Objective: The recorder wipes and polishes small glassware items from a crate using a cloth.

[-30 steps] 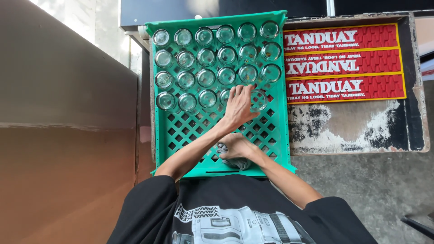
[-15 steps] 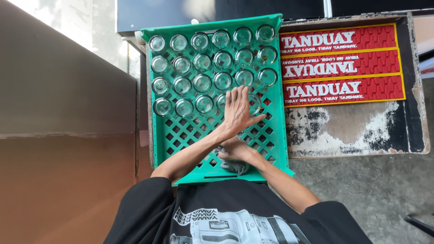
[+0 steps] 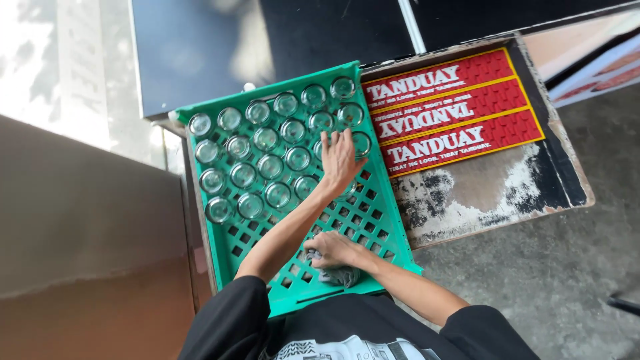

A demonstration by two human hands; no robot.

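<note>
1. Nearest to the camera, the right hand (image 3: 337, 249) sits on the near end of the green crate (image 3: 257, 280), fingers curled down over a grey cloth (image 3: 339, 275). The hand covers the top of the cloth, so I cannot tell how tight the grip is.
2. The cloth lies on the crate's open lattice floor, just inside the near rim, bunched directly beneath those fingers.
3. Further out, the left hand (image 3: 341, 162) reaches up the crate with its fingers spread flat, palm down, resting over the glasses (image 3: 267, 157) at the right end of the rows.
4. The glasses stand in close rows, filling the far half of the crate; the near half is bare lattice. One glass peeks out just beneath the left palm, touching it.
5. Risk, as I judge it: the glasses stand packed together, so a sideways push from that flat hand could knock neighbours against each other and chip or topple them.
6. Another risk: the loose cloth could snag in the lattice holes and jolt the crate.
7. Farthest right, a red ribbed mat (image 3: 453, 110) lies on the worn tabletop (image 3: 480, 193), well apart from both hands.
</note>
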